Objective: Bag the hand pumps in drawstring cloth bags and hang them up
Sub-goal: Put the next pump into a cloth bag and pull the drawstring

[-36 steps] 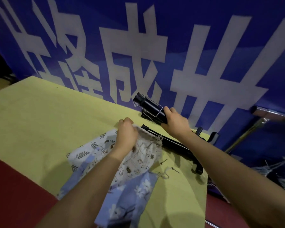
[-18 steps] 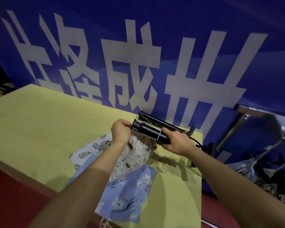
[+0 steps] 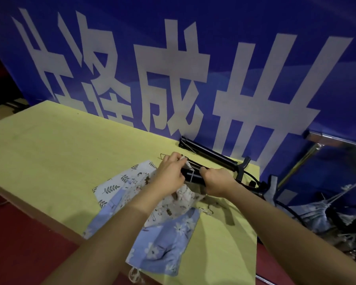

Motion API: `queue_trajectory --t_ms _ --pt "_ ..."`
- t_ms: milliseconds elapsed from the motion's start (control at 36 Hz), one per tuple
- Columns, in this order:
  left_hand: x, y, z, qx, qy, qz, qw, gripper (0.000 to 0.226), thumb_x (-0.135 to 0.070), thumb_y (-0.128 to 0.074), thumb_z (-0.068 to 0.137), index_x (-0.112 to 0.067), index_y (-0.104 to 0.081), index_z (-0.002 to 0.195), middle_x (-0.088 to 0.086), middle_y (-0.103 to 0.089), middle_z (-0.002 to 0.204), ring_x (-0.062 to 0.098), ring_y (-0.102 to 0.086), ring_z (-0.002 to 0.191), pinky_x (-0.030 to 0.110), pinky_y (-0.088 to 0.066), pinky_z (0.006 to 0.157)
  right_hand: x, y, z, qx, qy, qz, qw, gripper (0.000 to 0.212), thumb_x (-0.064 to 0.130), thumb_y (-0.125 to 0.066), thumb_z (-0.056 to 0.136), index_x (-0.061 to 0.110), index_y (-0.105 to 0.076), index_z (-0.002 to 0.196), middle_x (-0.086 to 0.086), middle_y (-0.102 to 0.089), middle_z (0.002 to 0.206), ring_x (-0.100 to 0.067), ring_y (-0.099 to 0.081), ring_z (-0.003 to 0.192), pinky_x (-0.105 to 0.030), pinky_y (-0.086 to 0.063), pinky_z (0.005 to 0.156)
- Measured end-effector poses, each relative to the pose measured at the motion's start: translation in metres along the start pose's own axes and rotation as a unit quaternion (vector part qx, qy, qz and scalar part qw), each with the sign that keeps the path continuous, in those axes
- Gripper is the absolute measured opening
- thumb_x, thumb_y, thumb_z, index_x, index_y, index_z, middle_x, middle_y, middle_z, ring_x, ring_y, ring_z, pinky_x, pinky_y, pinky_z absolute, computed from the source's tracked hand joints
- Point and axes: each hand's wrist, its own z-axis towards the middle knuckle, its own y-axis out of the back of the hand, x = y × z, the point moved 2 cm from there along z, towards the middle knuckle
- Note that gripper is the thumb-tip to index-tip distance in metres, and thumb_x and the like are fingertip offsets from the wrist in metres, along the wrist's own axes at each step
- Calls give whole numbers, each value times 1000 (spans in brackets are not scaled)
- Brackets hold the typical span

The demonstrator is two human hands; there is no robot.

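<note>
The hand pump (image 3: 193, 176) we hold lies just above the animal-print drawstring bag (image 3: 173, 204), its long axis running from our right hand (image 3: 218, 183) leftward toward our left hand (image 3: 170, 174), roughly level. The fingers of our right hand are clamped round the barrel, and the pump's free end points into the bag mouth that our left hand's fingers pinch up, so the opening sits directly at the pump's tip. We judge the coming push goes along that axis, away from our right hand; our left is the nearer to the bag rim. Whether the tip is already inside the cloth we cannot tell, since our left hand covers it. Beyond the bag, a second pump (image 3: 210, 156) rests on the yellow desk (image 3: 60, 157) against the blue banner (image 3: 193, 58). Nearer us than the bag lies a blue floral bag (image 3: 164, 239); a leaf-print bag (image 3: 115, 186) lies to its left. To the bag's right, off the desk, dark clutter is hard to make out
</note>
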Motion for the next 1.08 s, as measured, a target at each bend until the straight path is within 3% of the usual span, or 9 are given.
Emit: queue_trajectory --t_ms 139,306,417,528,639,750,917,1000,1083 --pt "12 -17 0 41 6 129 991 68 -36 -50 73 -25 -30 136 0 -29 133 29 -29 122 46 -37 98 7 6 7 -21 56 -48 997 34 17 -54 84 8 -45 115 -8 -66 96 -30 -63 81 -30 -34 58" --pt "5 -26 4 30 -33 214 976 66 -50 -60 77 -11 -38 126 7 -36 124 26 -35 117 37 -27 102 5 3 15 -43 81 -52 994 27 20 -54 83 10 -50 108 -7 -67 94 -30 -63 80 -31 -38 69" --pt "0 -31 9 -22 -7 234 972 47 -34 -58 85 -11 -38 122 8 -41 124 25 -40 114 35 -28 100 4 6 19 -63 98 -43 992 22 26 -53 86 12 -51 103 -5 -67 91 -29 -61 76 -34 -40 82" --pt "2 -30 17 -37 12 205 978 45 -23 -59 86 -13 -37 124 6 -40 127 24 -39 118 35 -26 103 4 10 18 -100 98 -46 989 24 31 -56 88 12 -50 100 -3 -65 89 -27 -61 77 -33 -32 79" --pt "8 -26 22 -64 51 162 983 42 -21 -59 86 -16 -39 122 3 -41 124 22 -40 117 34 -27 101 -1 11 14 -245 98 -36 964 37 30 -70 71 12 -56 100 -2 -61 89 -22 -58 80 -33 -38 75" --pt "18 -20 25 -86 88 106 987 38 -21 -63 83 -16 -44 116 3 -44 118 22 -42 113 35 -28 98 1 4 1 -365 119 44 922 21 27 -55 82 15 -49 98 -2 -56 89 -19 -45 78 -29 -32 71" --pt "21 -16 18 -86 126 58 987 39 -25 -67 80 -13 -46 111 3 -45 114 22 -44 109 36 -31 95 9 -24 -10 -302 67 124 943 15 25 -45 85 16 -47 97 -4 -57 84 -22 -53 73 -25 -30 68" --pt "22 -15 14 -90 133 28 987 36 -23 -67 80 -13 -47 108 3 -45 112 21 -44 108 36 -31 93 9 -31 -3 -205 -25 189 960 28 26 -50 91 12 -52 115 -7 -59 105 -26 -56 97 -29 -40 83" --pt "21 -12 11 -95 133 2 987 34 -21 -66 79 -12 -47 106 3 -45 111 20 -44 106 33 -31 88 7 -31 8 -113 -130 256 951 60 41 -57 89 10 -37 137 -10 -44 132 -28 -41 123 -38 -32 104"
